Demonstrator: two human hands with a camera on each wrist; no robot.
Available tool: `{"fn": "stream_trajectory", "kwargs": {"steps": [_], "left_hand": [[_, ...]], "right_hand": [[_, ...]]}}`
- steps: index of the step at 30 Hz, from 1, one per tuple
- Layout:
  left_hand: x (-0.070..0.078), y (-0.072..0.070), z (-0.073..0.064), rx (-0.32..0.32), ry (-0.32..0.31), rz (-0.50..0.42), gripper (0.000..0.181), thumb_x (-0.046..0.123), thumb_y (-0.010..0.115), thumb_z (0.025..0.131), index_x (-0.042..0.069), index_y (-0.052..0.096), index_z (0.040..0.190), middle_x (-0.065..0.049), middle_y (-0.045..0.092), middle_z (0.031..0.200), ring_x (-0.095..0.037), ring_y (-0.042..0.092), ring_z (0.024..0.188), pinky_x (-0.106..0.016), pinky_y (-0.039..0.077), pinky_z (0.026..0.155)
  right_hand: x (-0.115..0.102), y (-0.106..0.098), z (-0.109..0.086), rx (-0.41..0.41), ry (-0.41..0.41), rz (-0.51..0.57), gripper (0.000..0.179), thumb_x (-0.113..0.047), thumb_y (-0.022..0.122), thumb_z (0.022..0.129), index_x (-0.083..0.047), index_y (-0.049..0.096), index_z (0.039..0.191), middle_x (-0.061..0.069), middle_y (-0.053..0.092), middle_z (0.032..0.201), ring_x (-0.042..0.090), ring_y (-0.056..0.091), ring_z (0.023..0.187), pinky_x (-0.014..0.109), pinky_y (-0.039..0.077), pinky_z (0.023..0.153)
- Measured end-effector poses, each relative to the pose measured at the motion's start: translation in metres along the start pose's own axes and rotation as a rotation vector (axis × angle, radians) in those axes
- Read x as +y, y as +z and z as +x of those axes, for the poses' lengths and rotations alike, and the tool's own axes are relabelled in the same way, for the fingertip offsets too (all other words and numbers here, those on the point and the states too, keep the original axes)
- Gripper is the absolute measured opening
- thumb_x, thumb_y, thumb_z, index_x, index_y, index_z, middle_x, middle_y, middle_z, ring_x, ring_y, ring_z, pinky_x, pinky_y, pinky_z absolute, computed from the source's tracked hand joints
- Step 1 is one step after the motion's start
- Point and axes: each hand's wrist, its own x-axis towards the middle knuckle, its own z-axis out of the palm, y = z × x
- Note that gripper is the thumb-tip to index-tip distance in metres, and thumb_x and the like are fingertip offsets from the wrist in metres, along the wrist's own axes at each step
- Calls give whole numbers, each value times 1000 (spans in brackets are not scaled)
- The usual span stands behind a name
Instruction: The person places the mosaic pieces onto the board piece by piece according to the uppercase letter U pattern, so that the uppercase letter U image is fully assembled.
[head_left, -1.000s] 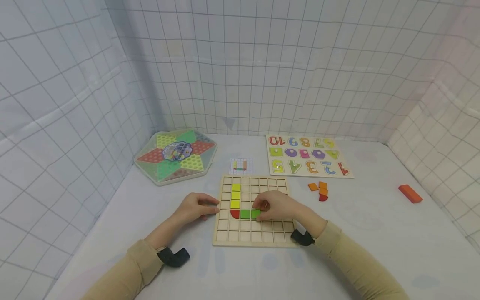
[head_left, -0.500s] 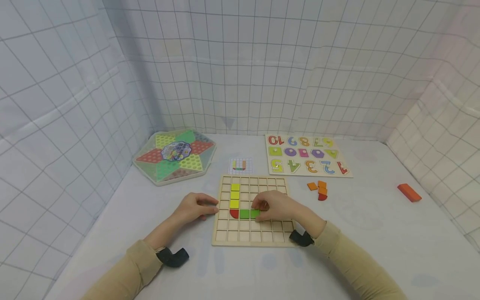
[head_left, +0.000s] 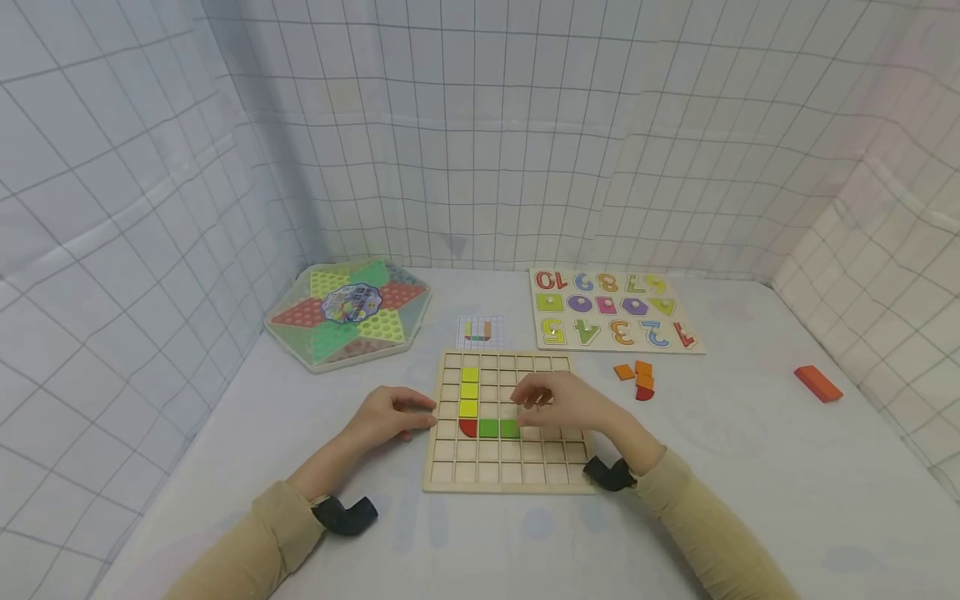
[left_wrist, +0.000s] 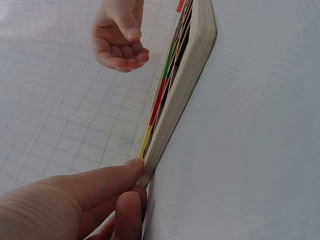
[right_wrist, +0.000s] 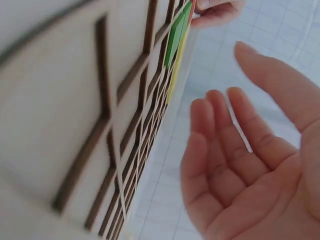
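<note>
A square green tile lay flat in its cell of the pale wooden grid bd, next to its matching green twin. R hand had just lifted off it, thumb & fingers apart w/ nothing held, so that piece looked placed. L hand touched the bd's left edge, fingers loosely extended; 3 orange square tiles & a red quarter-round tile lay loose on the R.

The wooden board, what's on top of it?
Three yellow squares, one red rounded piece and two green squares. The right hand hides part of the board from the head camera.
</note>
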Motion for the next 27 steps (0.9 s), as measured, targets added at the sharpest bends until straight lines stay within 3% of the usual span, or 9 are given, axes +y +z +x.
{"fn": "stream_trajectory", "kwargs": {"steps": [7,13,20,27], "left_hand": [[1,0,0,3,-6,1,30,24,79,76,8,72,101,-2,66,79,-15,56,60,-30,50,55],[0,1,0,11,-15,1,30,24,79,75,8,73,100,-2,66,79,-15,55,60,-29,50,55],[-2,1,0,10,-3,3,30,24,79,76,8,73,100,-1,67,79,-15,55,59,-29,49,55],[-1,1,0,8,-2,0,30,24,79,76,7,73,100,-1,67,78,-15,55,59,-30,49,55]], "right_hand": [[10,-20,-12,98,-21,20,34,-30,73,82,-8,65,107,4,65,100,12,58,88,30,49,80],[19,-36,-23,179,-26,96,31,-21,73,83,-3,65,106,11,64,103,19,59,90,33,49,81],[31,-51,-32,270,14,136,29,-18,72,84,-1,65,106,9,65,102,18,59,92,31,49,82],[42,-66,-43,295,73,112,31,-24,72,84,-4,65,106,8,65,102,19,61,93,29,49,81]]}}
